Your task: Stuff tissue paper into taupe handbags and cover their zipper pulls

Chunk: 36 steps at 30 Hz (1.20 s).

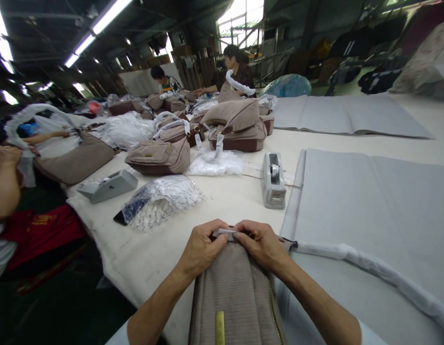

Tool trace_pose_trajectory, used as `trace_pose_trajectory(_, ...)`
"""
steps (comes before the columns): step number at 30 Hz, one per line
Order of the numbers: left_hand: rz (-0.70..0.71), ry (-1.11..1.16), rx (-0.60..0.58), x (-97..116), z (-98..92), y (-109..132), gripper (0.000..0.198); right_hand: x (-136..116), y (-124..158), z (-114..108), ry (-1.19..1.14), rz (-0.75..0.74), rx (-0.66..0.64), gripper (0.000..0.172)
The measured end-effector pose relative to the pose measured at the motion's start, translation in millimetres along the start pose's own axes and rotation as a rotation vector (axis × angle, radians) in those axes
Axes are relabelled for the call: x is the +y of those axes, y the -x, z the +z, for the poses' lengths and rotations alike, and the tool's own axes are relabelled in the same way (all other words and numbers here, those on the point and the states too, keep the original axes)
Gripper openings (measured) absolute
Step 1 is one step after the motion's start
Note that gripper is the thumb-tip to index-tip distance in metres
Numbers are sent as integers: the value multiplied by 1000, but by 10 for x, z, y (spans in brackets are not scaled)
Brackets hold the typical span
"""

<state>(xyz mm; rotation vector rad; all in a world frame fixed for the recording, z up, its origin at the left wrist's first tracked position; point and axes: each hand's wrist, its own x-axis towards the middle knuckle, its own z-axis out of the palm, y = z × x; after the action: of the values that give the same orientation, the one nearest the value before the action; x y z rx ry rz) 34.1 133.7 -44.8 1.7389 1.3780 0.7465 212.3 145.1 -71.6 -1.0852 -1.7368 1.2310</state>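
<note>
A taupe corduroy handbag lies in front of me, with a gold plate and a zipper along its right side. At its far end, my left hand pinches one end of a small white strip. The strip's other end is between the thumb and fingers of my right hand. Whether it is paper or tape I cannot tell. A strap wrapped in white runs from the bag's far right corner across grey sheets. Beyond my hands stands a grey tape dispenser.
Stacked grey sheets cover the table's right side. A second tape dispenser, a clear plastic packet and several taupe bags lie ahead and left. Co-workers are at the far side, and another person's arm shows at left.
</note>
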Motion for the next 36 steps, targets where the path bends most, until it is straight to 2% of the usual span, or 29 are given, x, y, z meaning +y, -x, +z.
trace_pose_trajectory(4,30,71,-45,-47,13,14,20,20,28,30,88,-58,45,12)
trace_pose_trajectory(9,34,47,72,-60,100,30,18,64,70,42,98,-99,67,12)
trace_pose_trajectory(15,151,-21,184,-50,193,70,17,-19,1,-140,50,38,-26,25)
trace_pose_trajectory(17,186,-49,202,-53,194,80,17,-61,-60,-181,89,61,-103,27)
trace_pose_trajectory(19,212,-60,206,-62,190,88,18,-73,-112,-192,112,81,-210,25)
trace_pose_trajectory(22,239,-66,204,-79,187,97,19,-35,-148,-178,87,130,-298,21)
trace_pose_trajectory(26,257,-63,194,-94,194,99,19,9,-133,-151,167,74,-297,18)
trace_pose_trajectory(30,214,-43,131,-108,165,99,20,-35,-83,-106,404,-5,-285,16)
trace_pose_trajectory(34,53,51,9,-83,66,85,20,-66,-16,-53,540,-55,-286,12)
trace_pose_trajectory(36,-23,27,-30,-30,21,64,22,-63,9,-39,565,-70,-282,11)
